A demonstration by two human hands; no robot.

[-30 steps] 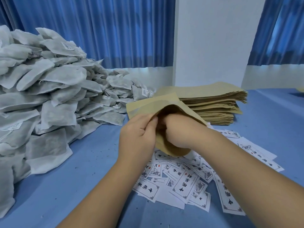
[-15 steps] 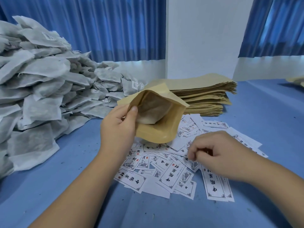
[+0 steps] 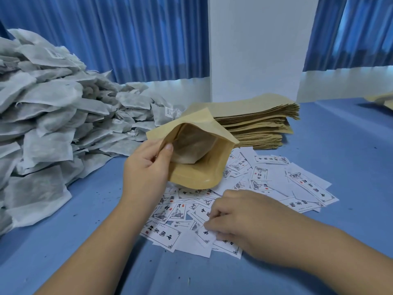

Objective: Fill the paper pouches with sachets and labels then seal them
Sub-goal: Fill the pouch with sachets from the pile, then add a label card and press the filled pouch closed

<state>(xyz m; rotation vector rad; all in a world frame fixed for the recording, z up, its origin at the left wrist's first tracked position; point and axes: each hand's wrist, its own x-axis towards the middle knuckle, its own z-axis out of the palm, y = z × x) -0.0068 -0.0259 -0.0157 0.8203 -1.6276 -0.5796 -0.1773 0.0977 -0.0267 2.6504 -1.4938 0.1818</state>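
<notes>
My left hand [image 3: 146,167] pinches the rim of a brown paper pouch [image 3: 197,177], held with its mouth open towards me above the table. A greyish sachet [image 3: 191,149] lies inside it. My right hand [image 3: 240,220] rests low on the scattered white printed labels [image 3: 265,184], its fingers curled and pinching the edge of one label [image 3: 205,233]. A big heap of white-grey sachets [image 3: 49,124] fills the left side. A stack of flat brown pouches [image 3: 257,124] lies behind the held pouch.
All of it lies on a blue table [image 3: 340,145]. A white pillar [image 3: 255,50] and blue curtains [image 3: 127,35] stand behind. Another brown pouch pile [image 3: 382,101] peeks in at the far right edge.
My right hand came out of the pouch and dropped to the labels, where it now pinches one. The left hand keeps the pouch open; the sachet stays inside.
</notes>
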